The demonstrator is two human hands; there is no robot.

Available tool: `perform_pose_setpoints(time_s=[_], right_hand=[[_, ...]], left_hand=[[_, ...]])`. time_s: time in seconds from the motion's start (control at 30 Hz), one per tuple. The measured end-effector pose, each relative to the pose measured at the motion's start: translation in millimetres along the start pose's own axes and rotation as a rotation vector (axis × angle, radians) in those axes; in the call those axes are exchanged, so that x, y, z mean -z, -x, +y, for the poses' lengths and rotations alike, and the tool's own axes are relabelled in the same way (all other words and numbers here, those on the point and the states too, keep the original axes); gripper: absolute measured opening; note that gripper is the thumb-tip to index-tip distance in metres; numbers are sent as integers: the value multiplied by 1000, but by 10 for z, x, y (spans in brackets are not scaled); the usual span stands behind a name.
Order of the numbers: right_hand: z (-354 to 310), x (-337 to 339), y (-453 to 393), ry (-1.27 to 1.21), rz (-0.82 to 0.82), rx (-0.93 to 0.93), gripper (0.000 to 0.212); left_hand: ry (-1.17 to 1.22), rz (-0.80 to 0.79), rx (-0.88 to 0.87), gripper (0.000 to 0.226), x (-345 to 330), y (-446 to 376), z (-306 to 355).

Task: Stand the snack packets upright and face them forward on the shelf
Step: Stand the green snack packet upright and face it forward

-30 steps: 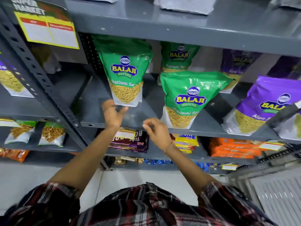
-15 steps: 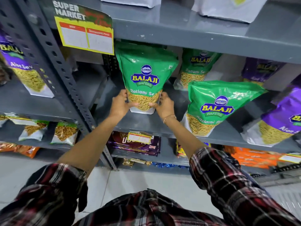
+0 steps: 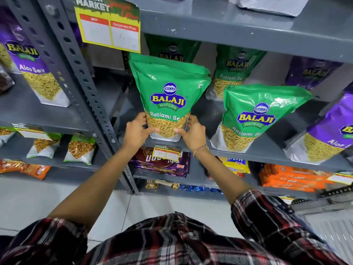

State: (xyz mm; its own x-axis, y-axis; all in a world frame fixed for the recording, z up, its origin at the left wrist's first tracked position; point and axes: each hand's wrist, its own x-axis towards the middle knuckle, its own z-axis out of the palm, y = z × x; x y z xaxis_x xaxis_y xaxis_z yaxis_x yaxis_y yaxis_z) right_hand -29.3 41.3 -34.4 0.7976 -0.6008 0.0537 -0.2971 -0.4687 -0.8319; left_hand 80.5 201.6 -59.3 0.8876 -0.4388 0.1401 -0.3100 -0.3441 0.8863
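A second ago both hands were in the air below the shelf, empty and apart. Now the left hand and the right hand grip the bottom corners of the green packet, thumbs on its front. The packet stands closer to the shelf's front edge than before, upright, its label facing forward.

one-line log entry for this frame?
stage: squaring packet | left hand: gripping base, left side | right hand: gripping base, right side | green Ratlami Sev packet: upright, front out | neighbouring green packet: leaning
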Motion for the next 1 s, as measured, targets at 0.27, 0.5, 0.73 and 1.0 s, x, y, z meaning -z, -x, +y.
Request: perform_pose_setpoints(time_s=[0.27, 0.5, 0.73, 1.0], right_hand=[[-69, 13, 176, 4, -28, -35, 60], [-623, 382, 341, 30, -41, 70, 91], [-1560, 1003, 100, 635, 164, 388, 45], [-1674, 1058, -179, 685, 192, 342, 28]], left_hand=[[-10, -9, -14, 67, 30, 151, -12], [13, -105, 10, 84, 40, 130, -87], [52, -200, 116, 96, -25, 16, -117], [-58, -170, 75, 80, -23, -17, -113]])
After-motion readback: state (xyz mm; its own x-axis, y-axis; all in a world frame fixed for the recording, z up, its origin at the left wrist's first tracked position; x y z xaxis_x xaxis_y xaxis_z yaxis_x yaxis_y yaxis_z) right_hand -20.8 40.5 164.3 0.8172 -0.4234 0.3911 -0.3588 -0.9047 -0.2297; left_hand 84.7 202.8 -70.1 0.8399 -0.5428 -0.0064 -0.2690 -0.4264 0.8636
